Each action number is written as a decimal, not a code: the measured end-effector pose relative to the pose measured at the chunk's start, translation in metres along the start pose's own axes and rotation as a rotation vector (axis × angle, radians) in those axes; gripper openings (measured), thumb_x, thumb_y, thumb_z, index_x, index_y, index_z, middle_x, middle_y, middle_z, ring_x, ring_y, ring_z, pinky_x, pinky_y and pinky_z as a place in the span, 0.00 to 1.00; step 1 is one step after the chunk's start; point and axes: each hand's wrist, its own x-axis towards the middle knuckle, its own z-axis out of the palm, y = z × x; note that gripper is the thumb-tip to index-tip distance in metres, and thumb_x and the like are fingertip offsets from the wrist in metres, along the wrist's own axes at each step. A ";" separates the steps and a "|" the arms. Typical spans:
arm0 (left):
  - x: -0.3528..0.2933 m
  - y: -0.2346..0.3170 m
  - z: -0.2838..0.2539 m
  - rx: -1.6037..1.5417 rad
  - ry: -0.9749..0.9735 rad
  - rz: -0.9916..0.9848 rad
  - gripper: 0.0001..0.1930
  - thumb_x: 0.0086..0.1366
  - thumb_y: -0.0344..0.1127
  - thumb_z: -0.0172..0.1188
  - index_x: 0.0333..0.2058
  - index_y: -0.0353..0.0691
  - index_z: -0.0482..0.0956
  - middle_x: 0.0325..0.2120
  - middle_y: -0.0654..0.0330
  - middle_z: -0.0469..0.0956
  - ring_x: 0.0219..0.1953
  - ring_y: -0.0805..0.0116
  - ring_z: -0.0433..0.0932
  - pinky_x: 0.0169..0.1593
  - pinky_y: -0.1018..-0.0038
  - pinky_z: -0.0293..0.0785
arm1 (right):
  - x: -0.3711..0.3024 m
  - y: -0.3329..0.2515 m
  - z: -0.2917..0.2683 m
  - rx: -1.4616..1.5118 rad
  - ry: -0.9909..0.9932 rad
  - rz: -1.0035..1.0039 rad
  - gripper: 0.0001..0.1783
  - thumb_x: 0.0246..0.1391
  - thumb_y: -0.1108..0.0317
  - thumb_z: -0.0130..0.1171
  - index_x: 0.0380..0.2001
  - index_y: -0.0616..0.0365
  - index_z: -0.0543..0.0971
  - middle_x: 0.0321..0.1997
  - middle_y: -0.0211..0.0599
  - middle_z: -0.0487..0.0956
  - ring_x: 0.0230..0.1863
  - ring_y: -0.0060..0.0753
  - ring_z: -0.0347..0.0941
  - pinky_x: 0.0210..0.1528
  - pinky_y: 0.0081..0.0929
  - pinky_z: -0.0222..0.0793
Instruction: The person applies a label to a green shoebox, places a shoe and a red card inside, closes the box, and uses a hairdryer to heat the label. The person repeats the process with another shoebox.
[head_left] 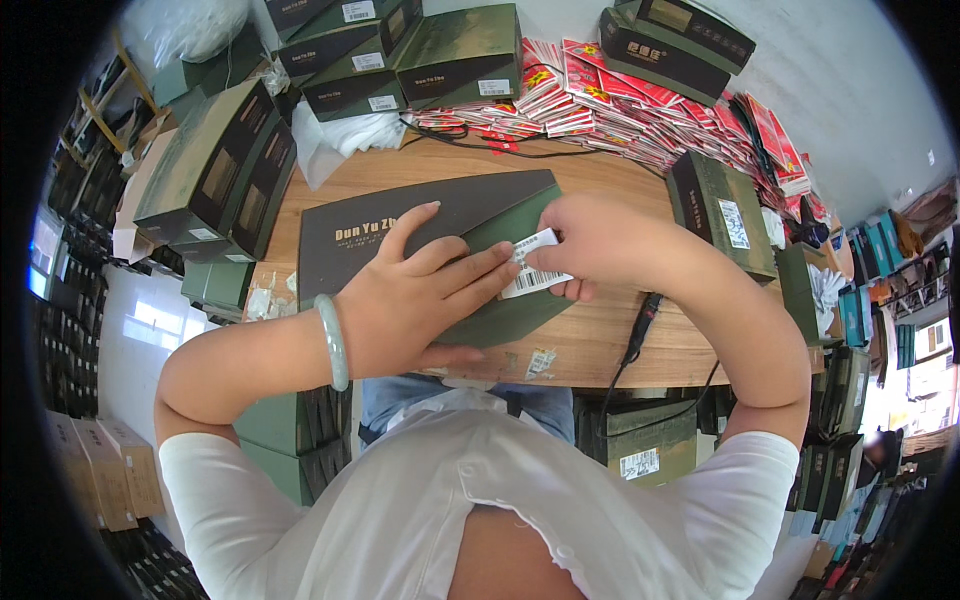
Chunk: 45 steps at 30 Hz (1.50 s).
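Observation:
A shoe box, dark grey with a green corner, lies on the wooden table in front of me. On its green part sits a white barcode label. My right hand pinches this label by its upper right edge between thumb and fingers. Flat across the box rests my left hand, fingers stretched out, index and middle fingertips touching the label's left side. How much of the label is stuck down I cannot tell. A pale green bangle circles my left wrist.
Red printed packets lie heaped along the table's back edge. Green shoe boxes are stacked behind, more boxes stand at left, and one box at right. A black cable with a handle hangs over the front edge.

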 end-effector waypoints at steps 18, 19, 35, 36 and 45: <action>-0.007 -0.001 0.006 -0.081 0.134 0.021 0.31 0.55 0.46 0.65 0.58 0.47 0.72 0.55 0.62 0.72 0.52 0.61 0.70 0.67 0.47 0.49 | -0.034 -0.029 0.033 -0.734 0.758 -0.017 0.44 0.48 0.60 0.66 0.66 0.62 0.60 0.53 0.58 0.74 0.53 0.56 0.74 0.47 0.44 0.73; -0.008 -0.001 0.007 -0.074 0.144 0.030 0.30 0.55 0.46 0.65 0.57 0.47 0.72 0.54 0.62 0.73 0.52 0.62 0.70 0.67 0.47 0.49 | -0.038 -0.019 0.045 -0.820 0.921 -0.171 0.44 0.48 0.57 0.67 0.65 0.61 0.61 0.59 0.59 0.69 0.58 0.59 0.69 0.52 0.46 0.71; -0.010 -0.006 0.006 -0.394 0.351 0.027 0.08 0.55 0.30 0.65 0.34 0.38 0.83 0.33 0.59 0.77 0.40 0.59 0.77 0.57 0.55 0.73 | -0.020 0.035 0.131 -0.622 1.007 -0.053 0.50 0.44 0.34 0.62 0.69 0.41 0.60 0.74 0.70 0.39 0.73 0.78 0.33 0.66 0.73 0.37; -0.010 -0.005 0.006 -0.407 0.344 0.030 0.08 0.55 0.29 0.65 0.35 0.38 0.83 0.33 0.59 0.78 0.41 0.59 0.77 0.57 0.55 0.73 | -0.021 0.039 0.130 -0.640 1.005 -0.026 0.50 0.45 0.34 0.61 0.69 0.40 0.60 0.74 0.70 0.39 0.73 0.78 0.33 0.66 0.73 0.38; -0.012 -0.005 0.004 -0.465 0.280 -0.026 0.10 0.55 0.26 0.65 0.38 0.39 0.85 0.37 0.57 0.80 0.45 0.58 0.80 0.59 0.52 0.71 | -0.028 0.045 0.121 -0.638 0.990 -0.043 0.46 0.43 0.41 0.65 0.67 0.26 0.62 0.75 0.62 0.38 0.73 0.76 0.31 0.65 0.76 0.36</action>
